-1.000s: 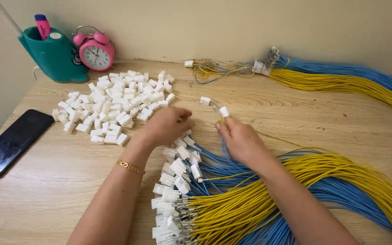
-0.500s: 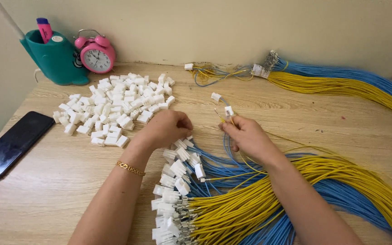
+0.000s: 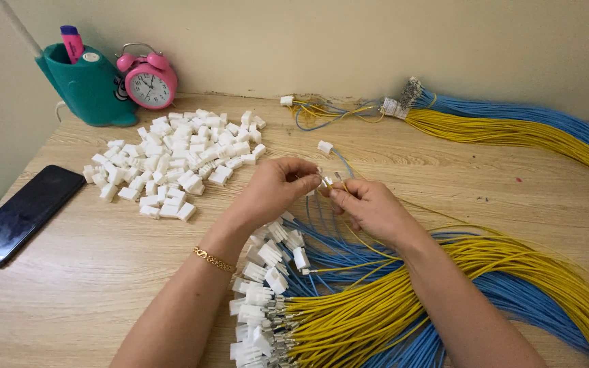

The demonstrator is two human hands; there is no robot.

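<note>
At the bottom centre of the frame we see a big bundle of yellow and blue wires (image 3: 403,307) fanned across the wooden table (image 3: 90,272), many of them ending in white plastic connectors (image 3: 260,300) stacked in a column at lower centre.

Just above that, in the middle of the frame, our two hands meet. The left hand (image 3: 274,191), with a gold bracelet (image 3: 214,259) on its wrist, has its fingers pinched together on a small white connector (image 3: 323,181). The right hand (image 3: 369,208) is closed on the ends of thin wires (image 3: 341,178) right beside that connector; whether the wire tips are already inside the connector we cannot tell, since the fingers hide the joint. The fingertips of both hands are almost touching.

Just beyond the hands lies a loose white connector on a blue wire (image 3: 324,146).

To the left of centre sits a wide pile of loose white connector housings (image 3: 175,160). At the left edge a black phone (image 3: 18,212) lies face up.

Farther back, at upper right, a second bundle of blue and yellow wires (image 3: 512,123) runs along the wall, with a few tangled wires (image 3: 322,109) near its end. At upper left stand a pink alarm clock (image 3: 147,78) and a teal holder (image 3: 86,85) with a pink marker (image 3: 73,44).
</note>
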